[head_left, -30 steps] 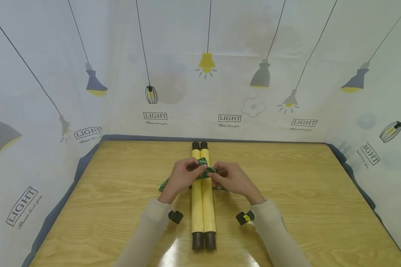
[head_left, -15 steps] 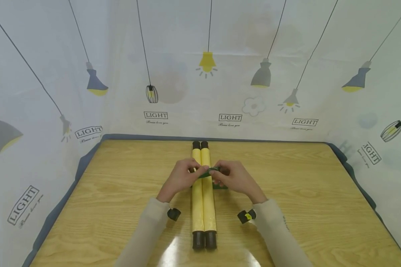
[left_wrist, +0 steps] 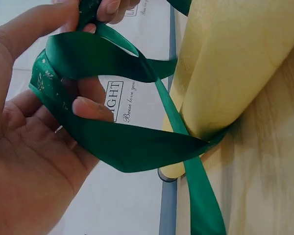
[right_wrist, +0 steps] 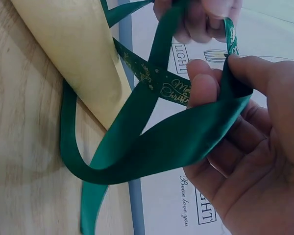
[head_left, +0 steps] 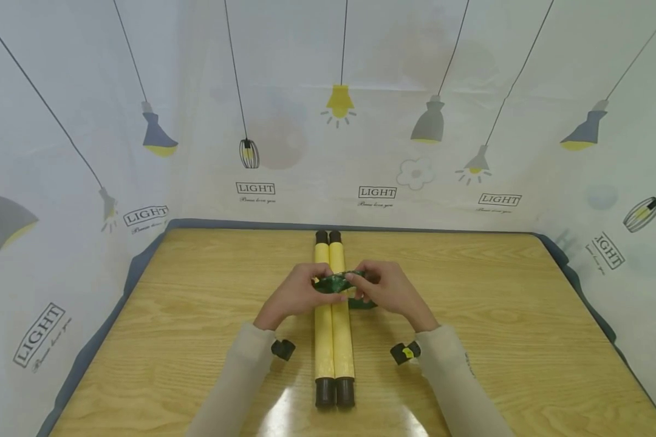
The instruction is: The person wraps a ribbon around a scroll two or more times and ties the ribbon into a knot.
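Note:
Two long yellow rolls with dark end caps, a left roll and a right roll, lie side by side on the table. A glossy green ribbon with gold print passes around them and forms loops above. My left hand holds the ribbon, which bends round its fingers in the left wrist view, thumb stretched toward the other hand. My right hand pinches the ribbon between thumb and fingers; a broad ribbon loop hangs from it. One ribbon tail drops toward the tabletop.
The wooden table runs back to a white wall covering printed with lamps and lettering, which also encloses both sides. Each wrist carries a small dark device, one on the left wrist and one on the right wrist.
The upright ribbon end between the hands has gone down, and the left ribbon tail is out of sight. The left fingers have spread around the ribbon, opening a loop; the rolls stay put.

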`<state>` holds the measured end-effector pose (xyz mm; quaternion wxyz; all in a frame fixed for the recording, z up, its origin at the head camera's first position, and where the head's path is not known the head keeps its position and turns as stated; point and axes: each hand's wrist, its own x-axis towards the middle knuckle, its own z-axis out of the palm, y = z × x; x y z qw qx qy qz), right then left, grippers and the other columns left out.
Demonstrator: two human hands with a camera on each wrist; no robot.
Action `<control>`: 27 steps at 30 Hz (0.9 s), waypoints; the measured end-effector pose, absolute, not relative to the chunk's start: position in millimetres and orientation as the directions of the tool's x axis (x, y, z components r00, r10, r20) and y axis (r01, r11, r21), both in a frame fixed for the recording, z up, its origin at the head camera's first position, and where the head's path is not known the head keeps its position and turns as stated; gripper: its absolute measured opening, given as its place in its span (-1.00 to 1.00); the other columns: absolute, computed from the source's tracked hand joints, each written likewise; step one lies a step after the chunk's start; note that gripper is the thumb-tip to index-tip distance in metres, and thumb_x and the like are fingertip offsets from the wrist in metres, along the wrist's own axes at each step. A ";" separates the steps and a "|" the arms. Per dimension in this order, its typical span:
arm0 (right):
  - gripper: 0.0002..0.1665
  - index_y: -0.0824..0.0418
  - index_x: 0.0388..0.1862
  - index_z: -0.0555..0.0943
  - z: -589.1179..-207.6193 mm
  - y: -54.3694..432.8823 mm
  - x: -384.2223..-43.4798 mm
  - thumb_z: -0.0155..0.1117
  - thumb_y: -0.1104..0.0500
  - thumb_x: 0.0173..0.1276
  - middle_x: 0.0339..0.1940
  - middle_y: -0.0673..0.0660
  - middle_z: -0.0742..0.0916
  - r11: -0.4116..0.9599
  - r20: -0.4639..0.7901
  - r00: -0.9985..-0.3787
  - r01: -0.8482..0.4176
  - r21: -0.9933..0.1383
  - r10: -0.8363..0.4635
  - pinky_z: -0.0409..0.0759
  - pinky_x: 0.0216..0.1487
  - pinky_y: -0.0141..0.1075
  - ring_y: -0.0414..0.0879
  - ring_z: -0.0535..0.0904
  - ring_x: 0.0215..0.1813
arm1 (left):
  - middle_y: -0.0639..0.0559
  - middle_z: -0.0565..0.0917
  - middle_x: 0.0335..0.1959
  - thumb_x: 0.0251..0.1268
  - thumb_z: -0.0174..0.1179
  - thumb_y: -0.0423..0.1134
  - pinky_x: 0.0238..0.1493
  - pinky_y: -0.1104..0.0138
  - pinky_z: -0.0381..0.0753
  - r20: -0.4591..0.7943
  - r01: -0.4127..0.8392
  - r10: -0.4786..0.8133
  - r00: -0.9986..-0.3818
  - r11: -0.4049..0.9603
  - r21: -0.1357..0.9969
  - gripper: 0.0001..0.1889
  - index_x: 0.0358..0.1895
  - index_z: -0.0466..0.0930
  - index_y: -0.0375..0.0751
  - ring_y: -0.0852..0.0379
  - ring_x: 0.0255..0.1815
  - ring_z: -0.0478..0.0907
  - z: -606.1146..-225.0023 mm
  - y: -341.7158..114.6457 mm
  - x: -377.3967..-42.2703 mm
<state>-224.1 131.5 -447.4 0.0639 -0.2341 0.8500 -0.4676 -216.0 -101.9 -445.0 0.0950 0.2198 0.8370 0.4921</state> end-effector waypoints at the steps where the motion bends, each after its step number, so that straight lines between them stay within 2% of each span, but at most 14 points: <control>1: -0.65 0.20 -0.19 0.71 -447.0 132.3 -224.3 0.25 -0.07 0.55 -0.52 0.03 0.74 0.453 0.111 -0.883 -0.338 -0.825 -0.456 0.67 -0.44 -0.25 0.06 0.69 -0.46 | 0.02 0.64 -0.27 0.21 0.51 -0.15 -0.36 0.35 0.52 0.055 0.274 0.461 -0.886 0.423 0.864 -0.77 -0.28 0.62 -0.12 0.18 -0.38 0.46 -444.5 -101.8 -215.7; 4: -0.61 0.24 -0.19 0.71 -446.1 135.6 -225.6 0.25 -0.08 0.54 -0.52 0.05 0.75 0.457 0.122 -0.884 -0.346 -0.819 -0.451 0.66 -0.43 -0.26 0.06 0.70 -0.45 | -0.01 0.69 -0.25 0.30 0.43 -0.25 -0.30 0.36 0.55 0.074 0.302 0.455 -0.888 0.452 0.840 -0.82 -0.14 0.62 -0.14 0.17 -0.32 0.52 -442.9 -101.0 -215.6; 9: -0.57 0.23 -0.20 0.70 -444.2 142.5 -227.7 0.24 -0.13 0.54 -0.47 0.15 0.77 0.473 0.126 -0.878 -0.364 -0.802 -0.462 0.65 -0.42 -0.28 0.06 0.70 -0.43 | -0.04 0.75 -0.25 0.44 0.24 -0.33 -0.43 0.35 0.55 0.129 0.354 0.427 -0.895 0.504 0.787 -0.80 0.06 0.65 -0.12 0.17 -0.45 0.56 -442.5 -104.3 -216.8; 13: -0.57 0.21 -0.20 0.69 -442.5 146.6 -227.9 0.19 -0.14 0.57 -0.41 0.22 0.78 0.462 0.116 -0.864 -0.371 -0.805 -0.491 0.60 -0.41 -0.30 0.20 0.69 -0.38 | -0.07 0.77 -0.11 0.49 0.19 -0.31 -0.38 0.35 0.64 0.167 0.381 0.413 -0.895 0.514 0.769 -0.78 0.08 0.73 -0.13 0.19 -0.35 0.62 -443.8 -111.6 -218.7; 16: -0.59 0.18 -0.18 0.70 -442.4 149.4 -229.4 0.15 -0.12 0.60 -0.39 0.18 0.78 0.457 0.117 -0.863 -0.370 -0.809 -0.491 0.60 -0.34 -0.29 0.14 0.69 -0.36 | -0.04 0.77 -0.03 0.51 0.19 -0.26 -0.20 0.34 0.70 0.188 0.401 0.407 -0.894 0.536 0.743 -0.77 0.08 0.76 -0.13 0.18 -0.17 0.67 -441.9 -117.6 -219.9; 20: -0.64 0.11 -0.15 0.72 -441.7 153.7 -231.9 0.13 -0.09 0.62 -0.34 0.06 0.80 0.470 0.144 -0.877 -0.376 -0.798 -0.458 0.68 -0.20 -0.20 -0.01 0.72 -0.27 | -0.03 0.77 -0.01 0.54 0.18 -0.25 -0.10 0.30 0.74 0.218 0.430 0.412 -0.885 0.542 0.722 -0.76 0.09 0.77 -0.15 0.13 -0.12 0.72 -438.0 -127.6 -222.3; 24: -0.72 0.09 -0.12 0.71 -439.3 159.7 -233.4 0.15 -0.02 0.62 -0.28 0.06 0.78 0.491 0.170 -0.893 -0.379 -0.785 -0.417 0.73 -0.14 -0.12 0.06 0.73 -0.18 | -0.05 0.79 -0.01 0.55 0.17 -0.28 -0.06 0.26 0.75 0.222 0.409 0.386 -0.896 0.518 0.751 -0.77 0.09 0.76 -0.18 0.07 -0.11 0.76 -435.7 -139.4 -224.9; 27: -0.76 0.09 -0.11 0.71 -437.6 164.0 -233.4 0.18 0.00 0.60 -0.20 0.09 0.78 0.516 0.183 -0.905 -0.374 -0.771 -0.384 0.71 -0.10 -0.11 0.11 0.71 -0.11 | -0.04 0.80 -0.11 0.56 0.16 -0.27 -0.07 0.14 0.75 0.212 0.372 0.353 -0.911 0.488 0.789 -0.78 0.07 0.76 -0.14 0.01 -0.15 0.76 -435.0 -148.1 -226.0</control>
